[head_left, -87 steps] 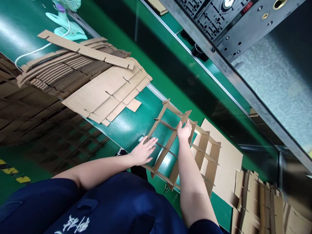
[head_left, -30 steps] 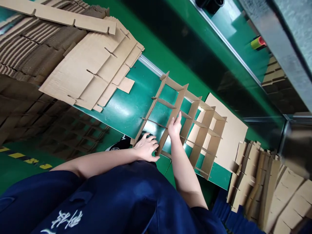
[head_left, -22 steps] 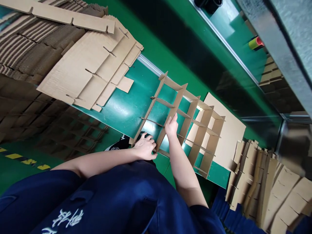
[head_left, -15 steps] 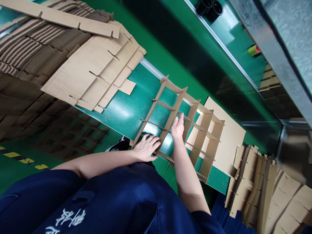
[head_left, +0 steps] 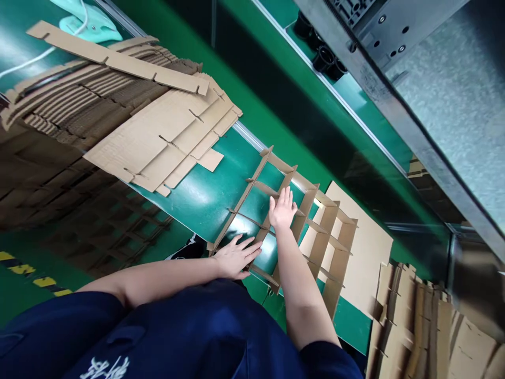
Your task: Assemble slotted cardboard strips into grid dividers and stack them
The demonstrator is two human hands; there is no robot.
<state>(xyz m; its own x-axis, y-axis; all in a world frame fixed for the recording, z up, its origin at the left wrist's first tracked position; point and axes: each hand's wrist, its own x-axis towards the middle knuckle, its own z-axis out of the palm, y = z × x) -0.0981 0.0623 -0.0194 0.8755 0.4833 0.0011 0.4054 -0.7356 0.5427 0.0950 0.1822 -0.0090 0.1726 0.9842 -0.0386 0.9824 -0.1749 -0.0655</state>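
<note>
Cardboard grid (head_left: 303,213) is on the desk (head_left: 189,202), just off centre toward 4 o'clock. Left hand (head_left: 236,257) sits at its 8 o'clock side, right hand (head_left: 282,211) mid-grid, both grips spread, fingers straighter than half a second ago. Right forearm (head_left: 302,287) hides part; fingertip contact's unclear.

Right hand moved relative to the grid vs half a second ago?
Yes, the right hand now sits nearer the far edge of the cardboard grid, whose place on the green table looks unchanged.
</note>
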